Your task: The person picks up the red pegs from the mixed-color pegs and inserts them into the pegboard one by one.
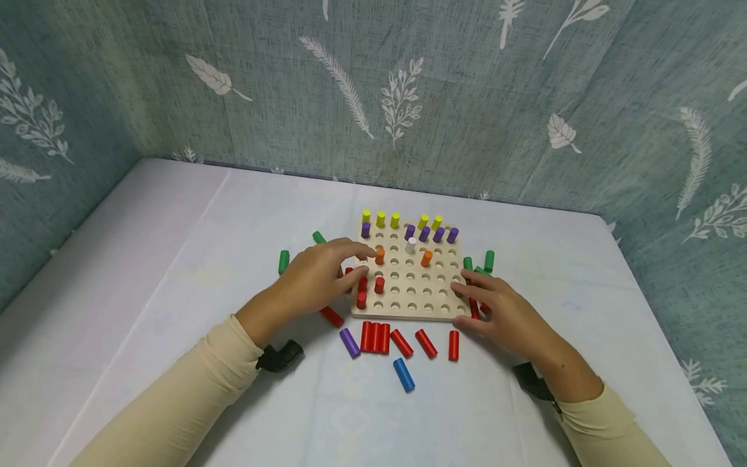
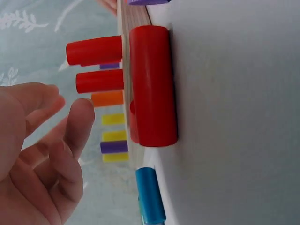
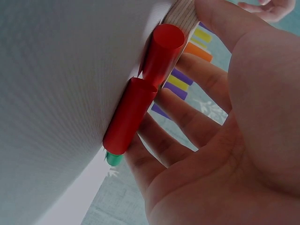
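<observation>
A wooden pegboard (image 1: 408, 312) with rows of holes lies on the table, with coloured pegs upright in some of them. My left hand (image 1: 318, 275) is over its left side, thumb and forefinger apart. The forefinger tip is beside an upright orange peg (image 1: 380, 257); whether it touches cannot be told. Red pegs (image 2: 99, 81) stand near that hand in the left wrist view. My right hand (image 1: 504, 310) rests at the board's right edge, its fingers spread and thumb at the near corner. Loose red pegs (image 3: 130, 116) lie beside its fingers in the right wrist view.
Yellow pegs (image 1: 380, 219) and purple pegs (image 1: 424, 234) stand at the board's far side, with a white peg (image 1: 411, 245) nearer. Several loose red pegs (image 1: 375, 338), a purple peg (image 1: 350, 343) and a blue peg (image 1: 404, 375) lie in front. Green pegs (image 1: 283, 261) lie at both sides.
</observation>
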Demonstrator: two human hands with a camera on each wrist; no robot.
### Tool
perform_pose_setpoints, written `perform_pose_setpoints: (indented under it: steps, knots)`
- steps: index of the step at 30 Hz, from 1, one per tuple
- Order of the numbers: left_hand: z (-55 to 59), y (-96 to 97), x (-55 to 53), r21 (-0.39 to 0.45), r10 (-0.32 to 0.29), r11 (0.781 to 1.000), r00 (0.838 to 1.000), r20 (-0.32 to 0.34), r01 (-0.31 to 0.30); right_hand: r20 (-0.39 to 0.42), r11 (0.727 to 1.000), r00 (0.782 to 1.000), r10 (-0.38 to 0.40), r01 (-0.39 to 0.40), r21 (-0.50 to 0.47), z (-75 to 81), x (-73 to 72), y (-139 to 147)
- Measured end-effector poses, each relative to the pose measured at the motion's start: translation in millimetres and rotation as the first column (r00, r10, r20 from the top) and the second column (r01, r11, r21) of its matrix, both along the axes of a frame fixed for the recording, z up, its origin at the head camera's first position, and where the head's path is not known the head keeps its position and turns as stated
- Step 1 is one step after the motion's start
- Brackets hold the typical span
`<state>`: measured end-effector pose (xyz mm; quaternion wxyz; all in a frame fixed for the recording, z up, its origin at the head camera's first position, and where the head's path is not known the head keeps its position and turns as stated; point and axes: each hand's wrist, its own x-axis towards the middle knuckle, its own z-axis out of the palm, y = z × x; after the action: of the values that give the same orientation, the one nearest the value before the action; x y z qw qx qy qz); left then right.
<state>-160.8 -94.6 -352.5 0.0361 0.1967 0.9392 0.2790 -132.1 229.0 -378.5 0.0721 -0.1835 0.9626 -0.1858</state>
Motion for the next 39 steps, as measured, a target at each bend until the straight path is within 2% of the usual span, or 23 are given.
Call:
perform_pose_setpoints:
  steps: [6,26,34,39]
  knots:
    - [-0.2,-4.1,-2.5,-0.012,0.018,1.000,0.999,-0.046,-0.019,-0.019,1.000,1.000,0.003,-0.003,0.000,-1.1,-0.7,0]
    - [-4.3,-14.4,-12.1,-0.083,0.047,0.996,0.998,0.045,-0.044,-0.011,1.000,1.000,-0.012,0.012,0.009,-0.3,0.5,-1]
    - [-10.4,-19.9,-16.1,-0.124,0.026,0.992,0.994,0.108,-0.012,0.012,1.000,1.000,-0.018,0.018,0.007,-1.0,1.9,-2]
    - [-11.2,-21.3,-17.0,-0.126,0.024,0.992,0.990,0.140,-0.006,-0.007,1.000,1.000,-0.015,0.015,0.010,-1.8,1.7,-2]
